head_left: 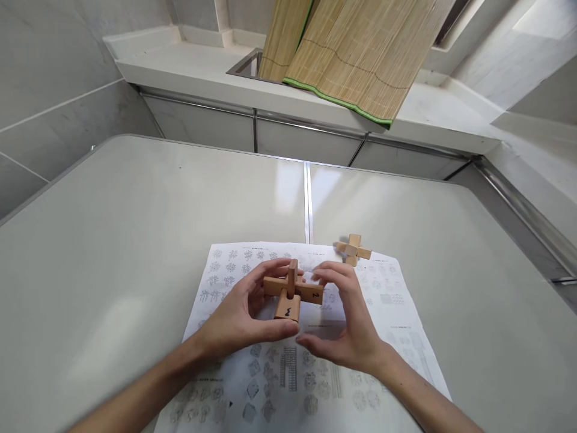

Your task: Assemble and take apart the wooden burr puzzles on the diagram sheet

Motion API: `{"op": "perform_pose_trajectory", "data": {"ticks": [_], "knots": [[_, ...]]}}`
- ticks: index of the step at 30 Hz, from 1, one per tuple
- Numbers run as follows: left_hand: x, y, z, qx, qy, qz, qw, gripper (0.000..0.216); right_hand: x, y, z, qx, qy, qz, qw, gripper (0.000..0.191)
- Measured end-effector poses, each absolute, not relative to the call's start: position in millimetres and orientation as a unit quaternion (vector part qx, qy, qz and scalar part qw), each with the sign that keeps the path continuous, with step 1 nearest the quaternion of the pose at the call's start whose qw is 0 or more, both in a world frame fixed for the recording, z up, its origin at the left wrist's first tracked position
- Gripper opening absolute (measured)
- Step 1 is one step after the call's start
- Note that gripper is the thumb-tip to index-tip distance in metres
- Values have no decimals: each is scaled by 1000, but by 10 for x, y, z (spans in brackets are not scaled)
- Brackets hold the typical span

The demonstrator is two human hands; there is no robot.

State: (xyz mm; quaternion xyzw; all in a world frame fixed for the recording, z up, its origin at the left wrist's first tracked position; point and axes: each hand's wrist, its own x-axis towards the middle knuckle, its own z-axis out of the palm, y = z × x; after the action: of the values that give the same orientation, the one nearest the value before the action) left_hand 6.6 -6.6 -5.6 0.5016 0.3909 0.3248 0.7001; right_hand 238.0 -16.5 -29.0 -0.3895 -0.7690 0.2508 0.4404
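Three wooden bars cross one another in the wooden puzzle, which is held up just above a printed sheet at the near middle of the table. One bar lies level and bears the digit 2 near its right end, a thinner stick stands upright through the crossing, and a third piece marked 3 points toward the camera. The left hand grips the puzzle: its fingers curl behind the left end of the level bar and its thumb lies under the piece marked 3. The right hand is half open, its fingertips at the right end of the level bar and its thumb held apart below, not touching the wood. The sheet is covered with rows of small diagrams. A small wooden cross, already joined, sits on the sheet's far right corner, near the right hand but apart from it. Beyond the table, a rolled-out bamboo mat leans over a white counter beside a metal sink.
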Motion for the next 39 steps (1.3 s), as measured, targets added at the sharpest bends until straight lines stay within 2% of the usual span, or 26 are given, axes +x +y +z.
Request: {"op": "perform_pose_trajectory", "data": {"ticks": [2, 4, 11, 24, 32, 35, 39], "knots": [[74, -66, -47, 505, 390, 318, 701, 86, 2368, -173, -291, -373, -791, 231, 427, 86], [84, -73, -38, 512, 379, 312, 705, 88, 2354, -176, -304, -353, -808, 217, 419, 90], [99, -102, -37, 540, 363, 283, 705, 95, 2349, -142, -342, -304, -830, 181, 431, 89], [43, -7, -82, 488, 314, 339, 741, 86, 2362, -140, -300, -331, -804, 164, 466, 96], [-50, 68, -54, 463, 373, 357, 720, 77, 2386, -131, -281, -354, -768, 185, 501, 93], [-71, 90, -25, 436, 392, 392, 709, 73, 2398, -128, -280, -394, -764, 209, 466, 95], [-70, 91, 4, 427, 411, 408, 694, 73, 2409, -127, -306, -440, -785, 240, 364, 94]]}}
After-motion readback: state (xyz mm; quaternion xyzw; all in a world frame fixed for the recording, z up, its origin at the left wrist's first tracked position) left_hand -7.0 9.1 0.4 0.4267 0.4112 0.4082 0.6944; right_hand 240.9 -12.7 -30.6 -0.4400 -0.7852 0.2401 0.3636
